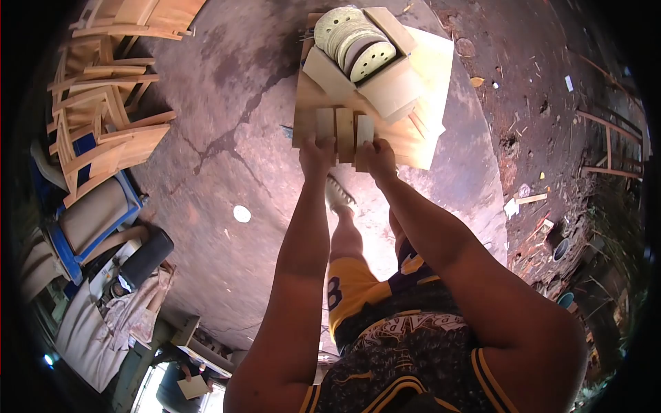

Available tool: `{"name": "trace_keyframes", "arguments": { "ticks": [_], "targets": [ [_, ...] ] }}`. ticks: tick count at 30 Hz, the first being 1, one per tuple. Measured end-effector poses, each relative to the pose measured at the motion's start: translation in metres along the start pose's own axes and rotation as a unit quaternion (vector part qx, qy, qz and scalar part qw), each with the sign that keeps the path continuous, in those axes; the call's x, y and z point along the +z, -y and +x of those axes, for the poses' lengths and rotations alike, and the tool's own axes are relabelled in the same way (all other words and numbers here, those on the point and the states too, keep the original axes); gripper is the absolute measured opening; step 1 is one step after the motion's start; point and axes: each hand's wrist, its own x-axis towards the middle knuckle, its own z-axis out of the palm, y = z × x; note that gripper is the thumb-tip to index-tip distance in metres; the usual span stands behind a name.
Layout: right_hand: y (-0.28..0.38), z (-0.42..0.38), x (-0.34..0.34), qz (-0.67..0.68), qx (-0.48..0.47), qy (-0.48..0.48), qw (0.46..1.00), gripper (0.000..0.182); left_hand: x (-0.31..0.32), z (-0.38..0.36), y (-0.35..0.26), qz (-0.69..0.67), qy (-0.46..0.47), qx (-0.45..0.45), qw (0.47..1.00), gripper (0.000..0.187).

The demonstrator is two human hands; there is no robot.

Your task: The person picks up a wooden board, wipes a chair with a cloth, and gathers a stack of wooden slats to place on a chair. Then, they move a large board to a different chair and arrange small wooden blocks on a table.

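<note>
Three short wooden strips [344, 134] lie side by side, pointing away from me, at the near edge of a plywood board [421, 148]. My left hand [317, 157] is closed on the near end of the left strip [325, 124]. On the other side, my right hand [379, 160] grips the near end of the right strip [365, 129]. The middle strip sits between the two hands, and neither hand visibly holds it. Beyond them, an open cardboard box [390, 89] full of round sanding discs [372, 60] stands on the board.
Stacked wooden frames [103, 103] fill the upper left. Below them are a blue-framed piece [96, 220] and a draped cloth [113, 323]. A white disc [242, 213] lies on the cracked concrete floor. Debris covers the dirt at right. Another person [180, 385] holds a panel at lower left.
</note>
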Motion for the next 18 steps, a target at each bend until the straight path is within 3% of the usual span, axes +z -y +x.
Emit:
{"name": "trace_keyframes", "arguments": {
  "ticks": [3, 7, 9, 13, 15, 17, 18],
  "targets": [
    [0.006, -0.004, 0.007, 0.006, -0.032, -0.077, 0.997, 0.028, -0.003, -0.001, -0.003, 0.021, 0.057, -0.012, 0.998, 0.044],
    [0.021, -0.009, 0.017, 0.037, -0.022, -0.046, 0.998, 0.025, -0.011, -0.003, 0.001, 0.031, 0.059, 0.025, 0.997, 0.041],
    [0.027, -0.008, 0.027, 0.03, -0.029, 0.017, 0.999, 0.026, -0.013, 0.005, 0.012, 0.038, 0.027, 0.017, 0.999, 0.041],
    [0.041, -0.021, 0.033, -0.001, -0.007, 0.002, 1.0, 0.026, -0.018, 0.016, 0.027, 0.03, 0.048, 0.032, 0.998, 0.047],
    [0.042, -0.027, 0.03, -0.009, -0.072, 0.004, 0.997, 0.027, -0.018, 0.019, 0.033, -0.015, 0.066, 0.036, 0.997, 0.047],
    [0.038, -0.023, 0.016, -0.071, -0.031, 0.029, 0.997, 0.028, -0.013, 0.019, 0.038, -0.02, 0.063, 0.048, 0.997, 0.046],
    [0.032, -0.022, 0.012, -0.05, -0.077, 0.014, 0.996, 0.029, -0.013, 0.019, 0.04, -0.046, 0.072, 0.044, 0.995, 0.045]
  ]
}}
